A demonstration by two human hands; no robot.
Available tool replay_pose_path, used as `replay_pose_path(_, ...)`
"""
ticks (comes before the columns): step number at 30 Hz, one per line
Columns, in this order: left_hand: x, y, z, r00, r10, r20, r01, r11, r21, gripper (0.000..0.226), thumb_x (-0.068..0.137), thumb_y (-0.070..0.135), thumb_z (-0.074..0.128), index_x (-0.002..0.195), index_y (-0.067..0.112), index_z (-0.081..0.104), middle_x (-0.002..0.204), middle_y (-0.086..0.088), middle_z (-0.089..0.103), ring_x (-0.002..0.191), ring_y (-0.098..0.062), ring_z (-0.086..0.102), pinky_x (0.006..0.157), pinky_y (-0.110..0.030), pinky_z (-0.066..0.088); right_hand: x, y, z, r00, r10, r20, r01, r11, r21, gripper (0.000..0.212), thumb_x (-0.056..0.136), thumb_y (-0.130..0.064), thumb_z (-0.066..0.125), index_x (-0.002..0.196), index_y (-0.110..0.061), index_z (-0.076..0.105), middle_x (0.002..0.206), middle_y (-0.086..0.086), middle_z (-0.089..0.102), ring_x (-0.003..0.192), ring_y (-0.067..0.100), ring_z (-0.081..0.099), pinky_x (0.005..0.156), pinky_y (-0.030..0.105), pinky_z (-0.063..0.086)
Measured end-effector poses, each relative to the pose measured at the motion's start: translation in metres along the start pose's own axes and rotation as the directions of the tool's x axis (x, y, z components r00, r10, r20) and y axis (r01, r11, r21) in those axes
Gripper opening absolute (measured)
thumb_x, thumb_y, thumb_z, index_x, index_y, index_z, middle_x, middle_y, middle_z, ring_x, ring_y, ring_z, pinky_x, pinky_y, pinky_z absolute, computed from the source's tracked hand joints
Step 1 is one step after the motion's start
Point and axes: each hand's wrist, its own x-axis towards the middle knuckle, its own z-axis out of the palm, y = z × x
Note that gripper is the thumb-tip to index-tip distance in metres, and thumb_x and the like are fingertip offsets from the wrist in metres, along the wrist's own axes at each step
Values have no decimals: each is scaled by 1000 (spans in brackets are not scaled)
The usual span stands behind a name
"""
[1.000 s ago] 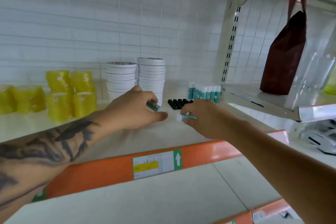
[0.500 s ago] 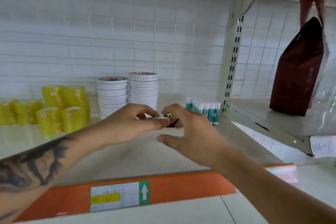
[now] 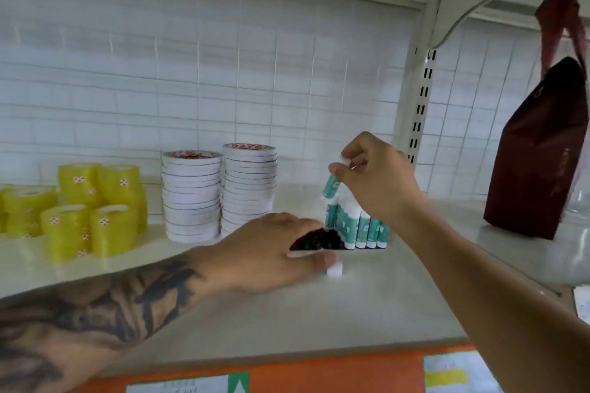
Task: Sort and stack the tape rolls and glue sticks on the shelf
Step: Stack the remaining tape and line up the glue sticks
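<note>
Our right hand (image 3: 380, 182) pinches a tilted glue stick (image 3: 331, 185) just above the upright row of glue sticks (image 3: 357, 228) in the black tray (image 3: 319, 241). Our left hand (image 3: 265, 252) lies on the shelf (image 3: 287, 322), fingertips curled on another stick (image 3: 335, 270). White tape stacks (image 3: 220, 195) stand left; bare shelf runs to the orange edge (image 3: 335, 370).
</note>
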Motion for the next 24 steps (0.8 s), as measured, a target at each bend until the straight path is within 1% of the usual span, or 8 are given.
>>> replay_pose_path(1,2,-2,6,999,45,28,-49,991,125,84,86,88,29,158,44,23,164,8,31,151,-13,24,124,-37,20,6,7,7,1000,18,22,-18,999,-38,19,92,-37,73,102,-26,61,91,-16,63,87,9,63,73,31,56)
replay_pose_path(2,5,-5,11,997,55,54,-64,980,188,85,86,88,25,160,46,15,169,9,18,156,-13,10,127,-38,9,12,13,14,998,31,48,-27,996,-86,18,93,-38,72,102,-28,60,92,-15,63,88,11,64,76,35,57)
replay_pose_path(4,11,-11,23,996,34,88,-52,976,211,87,83,92,18,158,51,3,171,11,0,157,-11,-10,127,-42,-6,21,24,26,992,50,117,-27,982,-188,18,95,-40,68,106,-29,58,99,-12,64,93,15,63,83,39,57)
replay_pose_path(5,13,-15,28,994,19,106,-40,980,194,87,82,93,16,158,53,-1,171,11,-4,156,-10,-14,127,-43,-9,23,28,31,986,58,154,-21,973,-229,19,96,-40,66,109,-29,58,104,-11,65,97,16,63,88,41,56)
replay_pose_path(9,17,-27,34,987,-28,159,19,998,58,88,79,96,19,154,59,-7,171,15,-6,155,-6,-16,127,-40,-6,27,42,46,976,38,215,33,947,-321,23,98,-40,64,115,-25,60,110,-8,68,107,19,62,97,41,50)
replay_pose_path(15,20,-27,36,992,-16,128,8,998,68,89,82,92,30,156,55,-4,170,15,-6,156,-5,-11,128,-38,-1,24,54,54,969,0,247,104,908,-406,21,96,-40,67,112,-26,66,109,-7,68,105,20,61,96,40,48)
replay_pose_path(21,19,-27,38,992,-14,122,6,998,66,86,82,92,28,155,56,-2,170,16,-6,155,-6,-13,128,-38,-2,21,57,55,978,30,208,57,913,-404,16,97,-36,64,108,-26,70,111,-7,63,106,20,59,97,40,47)
replay_pose_path(24,18,-26,36,993,-12,119,4,998,68,86,83,90,28,156,56,-2,170,17,-6,155,-6,-13,127,-36,-3,23,55,55,968,85,238,26,904,-426,19,97,-37,63,110,-25,69,117,-6,63,113,20,58,100,39,45)
